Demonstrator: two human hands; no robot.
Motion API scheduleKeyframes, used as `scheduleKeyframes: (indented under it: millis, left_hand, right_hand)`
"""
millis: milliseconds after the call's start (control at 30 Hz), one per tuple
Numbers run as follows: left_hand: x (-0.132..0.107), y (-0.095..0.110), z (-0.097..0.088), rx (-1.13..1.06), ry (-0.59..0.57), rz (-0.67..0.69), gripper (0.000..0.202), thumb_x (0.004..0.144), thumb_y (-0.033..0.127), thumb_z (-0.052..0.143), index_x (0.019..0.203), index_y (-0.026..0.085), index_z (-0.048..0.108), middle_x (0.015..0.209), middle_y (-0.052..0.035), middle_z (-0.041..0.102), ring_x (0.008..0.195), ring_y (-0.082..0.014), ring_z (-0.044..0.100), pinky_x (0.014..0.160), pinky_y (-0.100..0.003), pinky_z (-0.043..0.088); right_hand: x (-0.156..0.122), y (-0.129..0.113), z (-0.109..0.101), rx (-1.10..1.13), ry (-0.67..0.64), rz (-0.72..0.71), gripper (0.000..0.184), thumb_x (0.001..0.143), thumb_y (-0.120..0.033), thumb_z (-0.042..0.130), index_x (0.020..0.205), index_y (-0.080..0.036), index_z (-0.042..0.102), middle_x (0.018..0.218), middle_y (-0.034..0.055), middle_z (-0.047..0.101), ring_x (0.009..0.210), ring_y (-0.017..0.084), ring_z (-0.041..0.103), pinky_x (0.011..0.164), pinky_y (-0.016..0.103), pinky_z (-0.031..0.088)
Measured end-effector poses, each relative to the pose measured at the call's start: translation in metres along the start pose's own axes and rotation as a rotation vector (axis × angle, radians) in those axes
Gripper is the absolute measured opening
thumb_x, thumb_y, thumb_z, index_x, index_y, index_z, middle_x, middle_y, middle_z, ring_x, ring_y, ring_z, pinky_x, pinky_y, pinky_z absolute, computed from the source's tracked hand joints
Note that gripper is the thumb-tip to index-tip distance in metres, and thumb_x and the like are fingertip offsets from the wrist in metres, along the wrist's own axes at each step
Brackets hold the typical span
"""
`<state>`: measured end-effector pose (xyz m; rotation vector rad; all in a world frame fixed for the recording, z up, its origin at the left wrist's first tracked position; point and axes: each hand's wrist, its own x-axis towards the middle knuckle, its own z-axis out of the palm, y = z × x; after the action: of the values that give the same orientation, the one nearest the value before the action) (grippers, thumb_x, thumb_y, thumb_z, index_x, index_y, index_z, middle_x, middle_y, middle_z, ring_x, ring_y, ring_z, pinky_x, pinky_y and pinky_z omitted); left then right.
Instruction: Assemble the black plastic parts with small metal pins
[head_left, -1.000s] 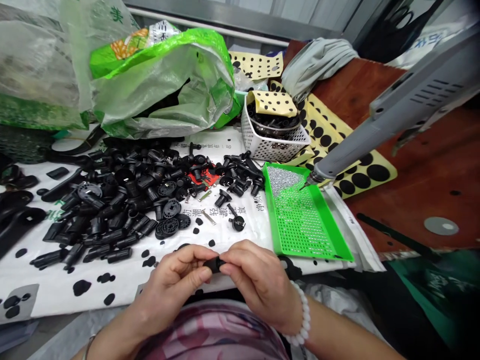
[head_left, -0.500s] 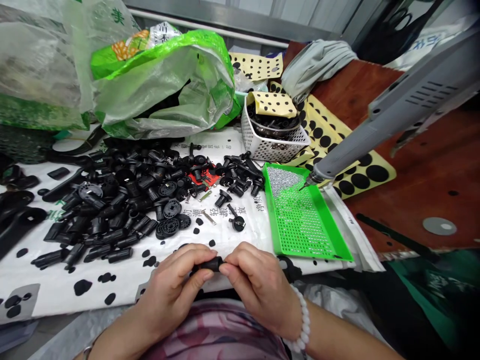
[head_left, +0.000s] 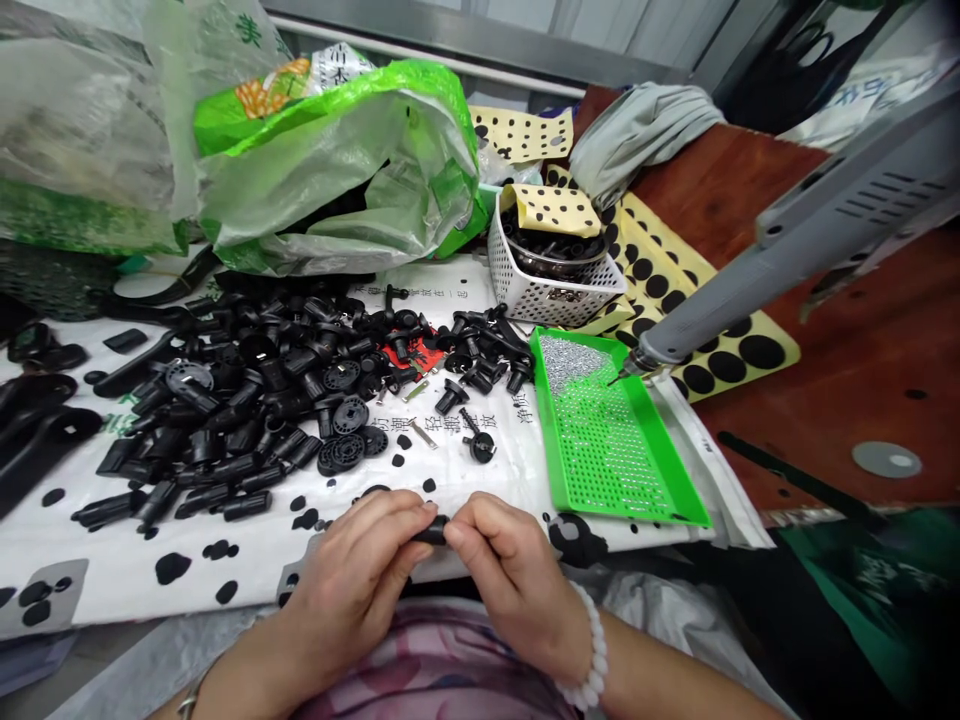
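A small black plastic part [head_left: 433,530] is pinched between both my hands at the table's near edge. My left hand [head_left: 358,580] curls its fingers round the part's left end. The fingertips of my right hand [head_left: 510,575], which wears a white bead bracelet, press on its right end. Most of the part is hidden by my fingers. Just beyond my hands lies a pile of similar black plastic parts [head_left: 255,400] on a white printed sheet [head_left: 247,560] with black spots.
A green perforated tray [head_left: 611,440] with small screws lies right of the pile. A grey electric screwdriver [head_left: 787,250] hangs over it. A white basket [head_left: 551,275] of black parts, yellow sheets of black pads [head_left: 675,290] and green plastic bags [head_left: 330,160] stand behind.
Both hands have stayed together on the part, turning it a little and dropping slightly toward the table edge. The view has shifted a bit.
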<state>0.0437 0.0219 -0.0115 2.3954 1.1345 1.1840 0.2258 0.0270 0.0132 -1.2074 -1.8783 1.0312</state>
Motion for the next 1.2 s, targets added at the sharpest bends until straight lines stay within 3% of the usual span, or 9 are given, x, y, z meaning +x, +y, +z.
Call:
scheduleKeyframes:
  millis: [200,367,467,533,633,733,967,1067,1200]
  left_hand:
    - [-0.002,-0.003,0.002,-0.148,-0.023,-0.097,0.026,0.085,0.011,0.054,0.109,0.019,0.056,0.1,-0.0063,0.066,0.095,-0.0154,0.062,0.085,-0.022,0.05]
    - [0.001,0.001,-0.002,-0.555,-0.082,-0.508,0.021,0.086,0.02,0.057,0.105,0.029,0.062,0.095,0.0018,0.068,0.088,-0.0118,0.062,0.079,-0.018,0.048]
    - [0.004,0.003,-0.004,-0.933,-0.089,-0.762,0.014,0.085,0.03,0.06,0.098,0.027,0.066,0.08,0.0023,0.068,0.07,-0.0092,0.06,0.067,-0.017,0.047]
    - [0.005,0.002,-0.005,-1.193,-0.069,-0.846,0.016,0.084,0.033,0.062,0.096,0.023,0.066,0.077,0.0009,0.068,0.064,-0.0082,0.058,0.063,-0.018,0.046]
    - [0.006,-0.001,-0.005,-1.469,-0.021,-0.868,0.017,0.084,0.033,0.062,0.095,0.02,0.065,0.08,-0.002,0.069,0.061,-0.0079,0.057,0.061,-0.019,0.045]
    - [0.006,-0.002,-0.005,-1.576,0.0,-0.86,0.017,0.084,0.032,0.062,0.094,0.018,0.065,0.08,-0.0036,0.069,0.061,-0.0085,0.058,0.06,-0.019,0.045]
    - [0.006,-0.003,-0.005,-1.618,-0.004,-0.853,0.02,0.08,0.033,0.067,0.093,0.017,0.068,0.076,-0.0039,0.069,0.061,-0.0095,0.058,0.062,-0.022,0.047]
    - [0.006,-0.003,-0.006,-1.595,-0.013,-0.857,0.022,0.078,0.034,0.069,0.091,0.015,0.069,0.076,-0.0039,0.069,0.06,-0.0085,0.058,0.062,-0.02,0.046]
    - [0.005,-0.004,-0.003,-1.601,0.011,-0.871,0.022,0.077,0.034,0.071,0.09,0.016,0.069,0.073,-0.0028,0.069,0.059,-0.008,0.057,0.06,-0.019,0.045]
  right_hand:
    - [0.004,0.001,0.001,0.099,-0.013,0.069,0.031,0.091,-0.028,0.042,0.062,-0.019,0.042,0.057,-0.005,0.037,0.054,0.01,0.037,0.053,0.022,0.032]
    - [0.012,-0.008,-0.01,0.081,-0.046,0.023,0.031,0.089,-0.03,0.049,0.061,-0.018,0.048,0.057,-0.0041,0.043,0.054,0.009,0.042,0.053,0.022,0.033]
    - [0.019,-0.015,-0.021,0.072,-0.069,-0.026,0.032,0.089,-0.032,0.05,0.061,-0.017,0.053,0.057,-0.0029,0.048,0.054,0.009,0.046,0.054,0.022,0.035]
    - [0.025,-0.018,-0.03,0.037,-0.057,-0.045,0.034,0.092,-0.032,0.046,0.064,-0.016,0.056,0.059,-0.0019,0.051,0.055,0.01,0.048,0.053,0.022,0.036]
    - [0.033,-0.02,-0.041,-0.096,-0.002,-0.073,0.028,0.09,-0.028,0.051,0.066,-0.015,0.058,0.059,-0.0016,0.052,0.055,0.01,0.048,0.053,0.023,0.036]
    - [0.04,-0.022,-0.046,-0.207,0.002,-0.165,0.015,0.086,-0.02,0.056,0.075,-0.014,0.064,0.066,0.0004,0.057,0.061,0.011,0.053,0.058,0.024,0.04]
    - [0.049,-0.036,-0.036,-0.228,-0.126,-0.476,0.016,0.088,-0.011,0.054,0.099,-0.009,0.064,0.086,0.0098,0.065,0.078,0.015,0.06,0.069,0.027,0.048]
    - [0.053,-0.039,-0.031,-0.274,-0.21,-0.542,0.016,0.088,-0.009,0.05,0.097,-0.008,0.064,0.086,0.0107,0.065,0.078,0.016,0.06,0.069,0.027,0.049]
    - [0.051,-0.038,-0.026,-0.326,-0.213,-0.547,0.014,0.089,-0.01,0.049,0.09,-0.009,0.064,0.078,0.0091,0.064,0.07,0.016,0.059,0.063,0.026,0.048]
